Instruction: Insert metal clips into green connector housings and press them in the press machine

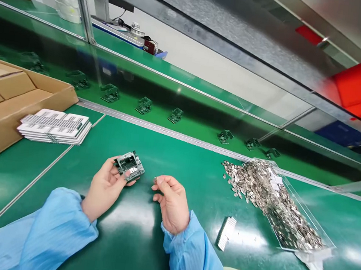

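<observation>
My left hand (107, 184) grips a green circuit-board assembly (130, 164), a small frame with an opening in its middle, and holds it tilted above the green bench. A short gap to the right, my right hand (172, 198) is closed in a pinch, thumb against forefinger. A tiny metallic piece (155, 178) shows at those fingertips; its exact kind is too small to tell. The two hands are apart. Farther right, many small metal parts (249, 181) spill from a clear plastic tray (316, 213) tipped on the bench.
Stacked white boards (55, 126) lie beside a cardboard box (25, 110) at left. A white ridged strip (226, 233) sits right of my right hand. Beyond the metal rail (155, 126), several similar board assemblies (144, 105) stand on a green belt. A metal shelf (211, 31) hangs overhead.
</observation>
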`<state>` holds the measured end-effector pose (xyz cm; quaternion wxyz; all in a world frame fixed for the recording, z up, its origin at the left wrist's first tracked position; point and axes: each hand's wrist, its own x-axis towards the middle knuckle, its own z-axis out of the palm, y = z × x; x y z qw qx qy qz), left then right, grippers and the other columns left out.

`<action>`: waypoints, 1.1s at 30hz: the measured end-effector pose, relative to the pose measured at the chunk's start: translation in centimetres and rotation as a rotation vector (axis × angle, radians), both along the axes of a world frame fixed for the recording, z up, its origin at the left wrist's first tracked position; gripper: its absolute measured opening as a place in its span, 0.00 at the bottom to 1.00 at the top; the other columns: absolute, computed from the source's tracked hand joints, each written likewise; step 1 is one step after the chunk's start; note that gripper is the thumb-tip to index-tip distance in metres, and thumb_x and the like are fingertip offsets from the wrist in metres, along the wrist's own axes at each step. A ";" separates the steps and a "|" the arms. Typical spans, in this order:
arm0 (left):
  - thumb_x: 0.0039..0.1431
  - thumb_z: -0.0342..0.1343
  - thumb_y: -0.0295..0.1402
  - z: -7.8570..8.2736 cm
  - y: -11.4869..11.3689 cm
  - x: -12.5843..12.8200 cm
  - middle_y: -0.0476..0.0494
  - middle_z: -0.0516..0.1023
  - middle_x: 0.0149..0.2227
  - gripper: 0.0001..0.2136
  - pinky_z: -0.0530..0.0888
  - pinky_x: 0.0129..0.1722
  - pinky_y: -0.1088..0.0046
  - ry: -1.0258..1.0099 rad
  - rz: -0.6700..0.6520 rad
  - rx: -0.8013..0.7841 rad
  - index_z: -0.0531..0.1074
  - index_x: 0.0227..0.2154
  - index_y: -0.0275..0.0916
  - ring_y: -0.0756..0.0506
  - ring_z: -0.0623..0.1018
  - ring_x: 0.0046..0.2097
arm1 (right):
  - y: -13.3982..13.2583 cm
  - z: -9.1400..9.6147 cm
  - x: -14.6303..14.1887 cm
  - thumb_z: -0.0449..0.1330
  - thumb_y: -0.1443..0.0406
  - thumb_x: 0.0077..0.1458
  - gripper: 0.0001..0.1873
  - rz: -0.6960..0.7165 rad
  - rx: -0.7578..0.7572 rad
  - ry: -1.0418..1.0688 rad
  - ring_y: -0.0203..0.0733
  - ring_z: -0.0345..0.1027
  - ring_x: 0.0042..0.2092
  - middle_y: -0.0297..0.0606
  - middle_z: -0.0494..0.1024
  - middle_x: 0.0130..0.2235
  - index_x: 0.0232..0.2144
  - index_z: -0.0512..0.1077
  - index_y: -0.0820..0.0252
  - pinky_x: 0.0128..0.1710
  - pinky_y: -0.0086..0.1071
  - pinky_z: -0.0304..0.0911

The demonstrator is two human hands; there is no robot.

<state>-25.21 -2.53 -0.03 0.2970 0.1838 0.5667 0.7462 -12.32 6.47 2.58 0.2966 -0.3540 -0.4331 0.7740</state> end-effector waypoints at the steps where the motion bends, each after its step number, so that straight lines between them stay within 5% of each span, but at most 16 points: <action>1: 0.42 0.67 0.39 -0.1 0.4 1.1 0.43 0.77 0.38 0.27 0.80 0.32 0.69 -0.001 -0.028 0.006 0.60 0.43 0.38 0.43 0.81 0.36 | -0.2 -0.1 0.8 0.70 0.57 0.39 0.14 -0.051 0.080 -0.016 0.37 0.65 0.29 0.36 0.74 0.28 0.24 0.75 0.61 0.22 0.25 0.57; 5: 0.48 0.63 0.40 -0.5 1.7 5.9 0.40 0.76 0.42 0.25 0.80 0.35 0.68 0.022 -0.139 0.026 0.59 0.45 0.40 0.42 0.80 0.42 | -1.3 -1.1 3.9 0.65 0.59 0.46 0.10 -0.262 0.396 -0.120 0.40 0.66 0.34 0.43 0.73 0.40 0.23 0.74 0.61 0.26 0.28 0.60; 15: 0.53 0.57 0.35 -1.0 2.4 12.2 0.41 0.77 0.43 0.19 0.75 0.47 0.66 0.149 -0.285 0.034 0.59 0.46 0.41 0.43 0.79 0.46 | -3.1 -2.5 7.3 0.59 0.66 0.52 0.04 -0.467 0.667 -0.283 0.44 0.66 0.44 0.46 0.65 0.52 0.27 0.73 0.60 0.40 0.35 0.65; 24: 0.51 0.59 0.35 -0.6 2.3 12.6 0.40 0.77 0.43 0.19 0.75 0.48 0.63 0.183 -0.313 0.005 0.61 0.45 0.40 0.42 0.79 0.45 | -3.7 -2.9 7.6 0.59 0.64 0.54 0.05 -0.488 0.566 -0.248 0.42 0.68 0.42 0.46 0.66 0.53 0.29 0.70 0.59 0.35 0.32 0.66; 27: 0.51 0.59 0.37 -0.3 2.0 12.7 0.39 0.77 0.44 0.19 0.76 0.47 0.63 0.185 -0.346 -0.004 0.62 0.45 0.40 0.42 0.79 0.45 | -3.9 -3.2 7.5 0.59 0.62 0.55 0.07 -0.509 0.522 -0.159 0.44 0.67 0.47 0.45 0.70 0.50 0.29 0.68 0.59 0.40 0.33 0.67; 33: 0.50 0.61 0.38 -0.4 1.3 13.4 0.39 0.75 0.46 0.20 0.75 0.47 0.66 0.217 -0.401 0.011 0.63 0.45 0.40 0.42 0.78 0.46 | -4.6 -3.7 8.6 0.60 0.63 0.53 0.06 -0.540 0.480 -0.091 0.42 0.70 0.41 0.41 0.74 0.41 0.31 0.65 0.58 0.37 0.32 0.67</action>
